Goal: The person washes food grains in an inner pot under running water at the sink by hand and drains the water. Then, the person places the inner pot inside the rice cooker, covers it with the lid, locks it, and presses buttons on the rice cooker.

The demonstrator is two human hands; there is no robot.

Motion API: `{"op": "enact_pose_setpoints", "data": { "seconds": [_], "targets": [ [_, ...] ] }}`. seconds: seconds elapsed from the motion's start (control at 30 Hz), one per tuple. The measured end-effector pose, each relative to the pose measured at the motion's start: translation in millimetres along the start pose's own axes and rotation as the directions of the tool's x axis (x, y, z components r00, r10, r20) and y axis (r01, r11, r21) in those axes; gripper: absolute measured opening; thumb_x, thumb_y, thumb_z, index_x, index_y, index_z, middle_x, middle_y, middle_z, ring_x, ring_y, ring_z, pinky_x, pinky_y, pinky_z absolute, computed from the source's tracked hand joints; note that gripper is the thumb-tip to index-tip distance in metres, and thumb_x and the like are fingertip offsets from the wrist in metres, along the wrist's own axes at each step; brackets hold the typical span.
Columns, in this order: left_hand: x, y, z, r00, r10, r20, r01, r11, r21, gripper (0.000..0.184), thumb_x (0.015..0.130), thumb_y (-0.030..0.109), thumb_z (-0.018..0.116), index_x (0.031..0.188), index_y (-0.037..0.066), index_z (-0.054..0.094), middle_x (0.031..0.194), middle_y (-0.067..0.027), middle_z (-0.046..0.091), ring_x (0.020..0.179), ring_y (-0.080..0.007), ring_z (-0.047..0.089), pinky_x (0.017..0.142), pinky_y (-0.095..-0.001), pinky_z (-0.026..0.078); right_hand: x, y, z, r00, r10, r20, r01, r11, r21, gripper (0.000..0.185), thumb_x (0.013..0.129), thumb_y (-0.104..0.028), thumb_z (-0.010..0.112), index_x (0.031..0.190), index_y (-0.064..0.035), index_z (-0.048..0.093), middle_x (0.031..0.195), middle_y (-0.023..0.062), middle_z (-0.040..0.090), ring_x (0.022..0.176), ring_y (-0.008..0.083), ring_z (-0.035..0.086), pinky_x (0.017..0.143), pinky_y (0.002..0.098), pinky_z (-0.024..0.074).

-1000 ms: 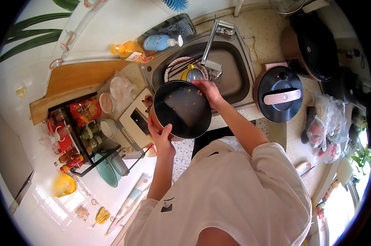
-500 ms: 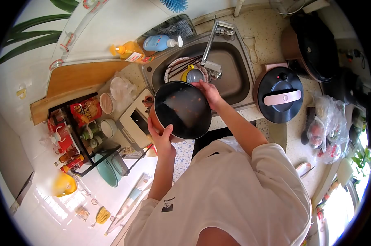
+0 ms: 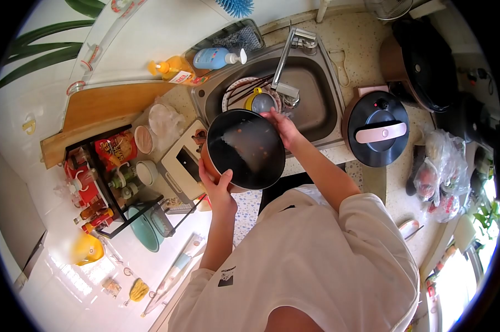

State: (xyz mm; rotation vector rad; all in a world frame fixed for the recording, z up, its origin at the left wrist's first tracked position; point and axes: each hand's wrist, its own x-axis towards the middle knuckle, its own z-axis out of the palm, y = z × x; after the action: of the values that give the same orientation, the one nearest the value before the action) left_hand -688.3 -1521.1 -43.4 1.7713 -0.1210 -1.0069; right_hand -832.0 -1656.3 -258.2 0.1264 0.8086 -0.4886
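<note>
Both hands hold a deep pot (image 3: 244, 152) with a black inside and an orange-brown outside, over the sink's front edge. Cloudy liquid with small orange bits lies in it. My left hand (image 3: 219, 188) is closed on the pot's lower left side, thumb on the rim. My right hand (image 3: 283, 128) grips the rim at the upper right. Just beyond the pot, in the steel sink (image 3: 319, 105), are a patterned plate (image 3: 226, 99), dark chopsticks (image 3: 258, 84) and a round grey thing with a yellow edge (image 3: 262, 103), partly hidden by the pot.
A faucet (image 3: 286, 61) reaches over the sink. Soap bottles (image 3: 211, 58) stand behind it to the left. On the right counter sits a round black cooker (image 3: 376, 152) with a pink handle. A rack of jars and packets (image 3: 115, 150) and a beige appliance (image 3: 178, 166) are at the left.
The liquid and orange bits inside the pot have shifted slightly. Both hands keep their hold, almost in the same place.
</note>
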Motion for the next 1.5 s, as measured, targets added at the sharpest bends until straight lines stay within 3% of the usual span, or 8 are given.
{"op": "enact_pose_setpoints", "data": {
  "seconds": [0.13,0.23,0.33,0.5,0.63,0.73,0.93,1.5],
  "targets": [
    [-1.1,5.3,0.6,0.997,-0.076,-0.01,0.074,0.989,-0.131,0.103,0.077,0.004,0.075,0.162,0.015,0.019,0.157,-0.0119,0.037,0.138,-0.0315,0.046,0.112,-0.0422,0.044,7.6,5.1,-10.2,0.991,0.082,0.107,-0.104,0.97,0.219,0.048,0.106,-0.046,0.053,0.114,-0.0017,0.07,0.119,0.0145,0.072,0.112,0.0273,0.068,0.102,0.0431,0.0538],
    [-1.9,7.5,0.1,0.996,-0.085,0.003,0.085,0.987,-0.136,0.103,0.077,0.006,0.075,0.163,0.016,0.018,0.157,-0.013,0.038,0.137,-0.0325,0.047,0.11,-0.0432,0.047,5.2,5.6,-7.7,0.994,0.099,0.048,-0.109,0.952,0.287,0.048,0.107,-0.046,0.05,0.112,-0.0025,0.07,0.12,0.0154,0.072,0.113,0.028,0.068,0.103,0.0433,0.0536],
    [-3.7,9.9,0.4,0.995,-0.097,0.014,0.098,0.989,-0.109,0.103,0.078,0.011,0.074,0.163,0.015,0.016,0.159,-0.0109,0.036,0.139,-0.0318,0.046,0.11,-0.0439,0.046,2.3,3.1,-1.1,0.996,0.092,-0.015,-0.084,0.957,0.277,0.042,0.106,-0.046,0.054,0.102,-0.0071,0.069,0.104,0.0138,0.075,0.097,0.0296,0.072,0.09,0.0458,0.0596],
    [-6.9,13.7,2.9,0.995,-0.094,0.026,0.095,0.994,-0.047,0.102,0.081,0.019,0.073,0.163,0.01,0.014,0.165,-0.0047,0.031,0.145,-0.0296,0.041,0.114,-0.0441,0.042,27.1,10.4,-28.0,0.995,-0.007,-0.104,0.02,0.992,0.124,0.043,0.107,-0.044,0.053,0.093,-0.0054,0.065,0.091,0.0094,0.069,0.086,0.0229,0.065,0.081,0.0365,0.055],
    [-3.3,9.4,0.4,0.996,-0.087,-0.021,0.084,0.988,-0.13,0.107,0.076,0.006,0.078,0.163,0.016,0.017,0.157,-0.0136,0.038,0.138,-0.0319,0.046,0.112,-0.0432,0.044,21.3,7.8,-22.0,0.967,-0.1,-0.234,0.103,0.995,0.002,0.042,0.107,-0.043,0.054,0.092,-0.0053,0.065,0.084,0.0078,0.066,0.078,0.0199,0.062,0.072,0.033,0.0519],
    [-3.8,8.0,2.0,0.997,-0.075,-0.03,0.071,0.991,-0.111,0.108,0.075,0.005,0.08,0.163,0.015,0.018,0.156,-0.0135,0.038,0.138,-0.0314,0.045,0.113,-0.0428,0.043,11.0,8.0,-13.4,0.969,-0.064,-0.238,0.036,0.992,-0.121,0.043,0.107,-0.043,0.054,0.091,-0.0047,0.065,0.083,0.0076,0.066,0.078,0.0204,0.063,0.074,0.0333,0.0533],
    [-5.3,6.0,1.8,0.999,-0.047,-0.022,0.047,0.999,-0.02,0.102,0.082,0.01,0.076,0.163,0.009,0.014,0.158,-0.0127,0.038,0.141,-0.0313,0.045,0.115,-0.0412,0.04,17.5,20.9,-26.6,0.996,0.02,-0.085,-0.011,0.995,0.101,0.046,0.11,-0.043,0.047,0.092,-0.005,0.065,0.085,0.0091,0.069,0.081,0.0221,0.066,0.079,0.0354,0.0563],
    [-6.5,4.1,-0.6,0.995,-0.085,-0.054,0.08,0.992,-0.093,0.106,0.076,0.003,0.079,0.162,0.013,0.019,0.157,-0.013,0.037,0.139,-0.0304,0.044,0.115,-0.0419,0.041,17.9,24.2,-38.5,0.983,-0.044,-0.18,0.061,0.994,0.088,0.044,0.11,-0.04,0.046,0.088,-0.0054,0.062,0.083,0.011,0.067,0.082,0.0249,0.065,0.081,0.0361,0.0536]
  ]
}}
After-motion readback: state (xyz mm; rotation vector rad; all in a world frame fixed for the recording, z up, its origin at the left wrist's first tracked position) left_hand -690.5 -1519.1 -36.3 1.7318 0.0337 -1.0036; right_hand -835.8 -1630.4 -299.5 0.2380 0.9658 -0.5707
